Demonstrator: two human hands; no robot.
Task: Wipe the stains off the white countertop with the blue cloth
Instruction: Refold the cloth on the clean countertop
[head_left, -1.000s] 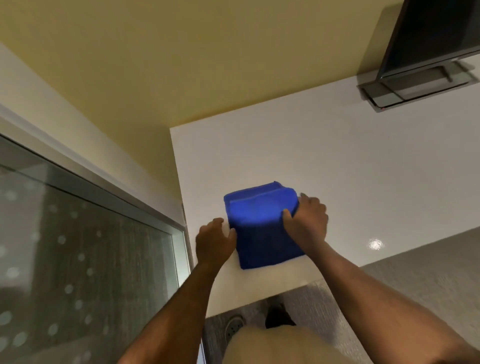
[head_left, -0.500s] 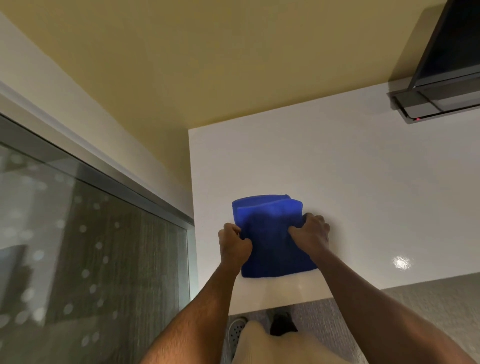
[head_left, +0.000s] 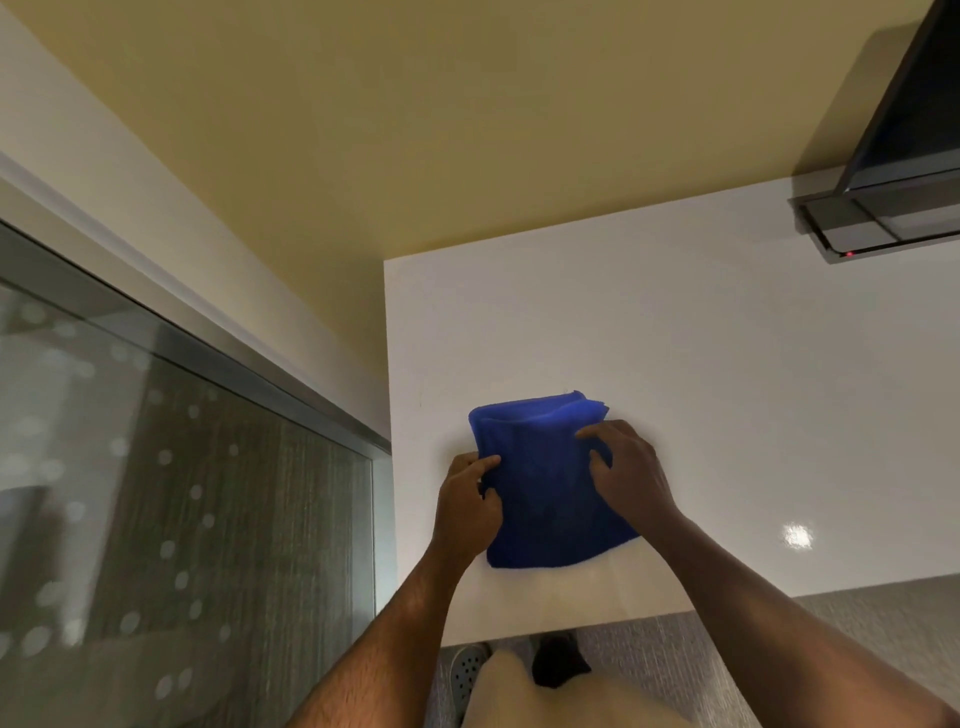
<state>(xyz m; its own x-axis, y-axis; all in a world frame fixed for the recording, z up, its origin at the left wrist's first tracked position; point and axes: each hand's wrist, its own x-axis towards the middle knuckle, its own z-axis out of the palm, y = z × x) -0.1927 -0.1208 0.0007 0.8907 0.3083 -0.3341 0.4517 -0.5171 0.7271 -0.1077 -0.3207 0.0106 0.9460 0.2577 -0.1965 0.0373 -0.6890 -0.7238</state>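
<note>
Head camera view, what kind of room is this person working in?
Probably a hotel room or a home living area. A glossy white countertop meets a plain yellow wall, a dark flat screen on a stand sits at its far right corner, and a frosted dotted glass panel stands left.

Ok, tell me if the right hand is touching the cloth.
Touching. The head view shows the right hand lying on the cloth's right side, fingers pressed onto the fabric with no gap.

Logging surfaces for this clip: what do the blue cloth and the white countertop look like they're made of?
Blue cloth: soft, matte, fuzzy fabric, likely microfibre or terry; it lies folded in limp layers. White countertop: smooth, hard, glossy, mirroring a ceiling light; laminate or solid surface, cannot tell which.
</note>
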